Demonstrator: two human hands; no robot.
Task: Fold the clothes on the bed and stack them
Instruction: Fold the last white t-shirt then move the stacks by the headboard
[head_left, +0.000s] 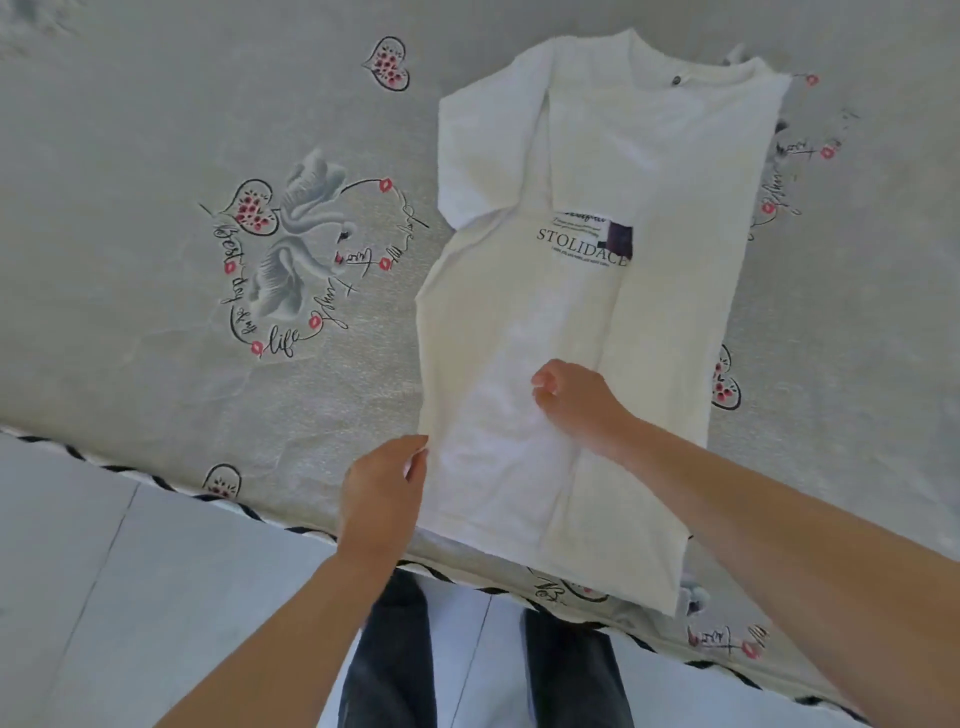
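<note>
White short-sleeved cotton T-shirt (582, 322) with a black "STOLIDACE" print lies flat on the grey bedspread (156, 130), stretching away from both hands, its collar at the far end and its hem at the near edge of the bed, just in front of the person. Its right side is folded inward over the body as a long panel, covering part of the print; the left sleeve lies spread out to the far left of the hands.

The left hand (382, 493) sits at the shirt's left edge close to the hem, fingertips touching or lightly pinching that edge; which of the two cannot be told. The right hand (574, 402) rests on the shirt's middle, a little farther up than the left hand, fingers curled loosely downward against the cloth beside the folded panel's inner edge; whether they grip any fabric cannot be told. The two hands are apart, with a strip of shirt between them.

Beyond and to the left of the left hand, the bedspread shows a printed swan and heart motif (291, 254). Below the hands, dark trouser legs (389, 670) stand on a pale floor (78, 571).
</note>
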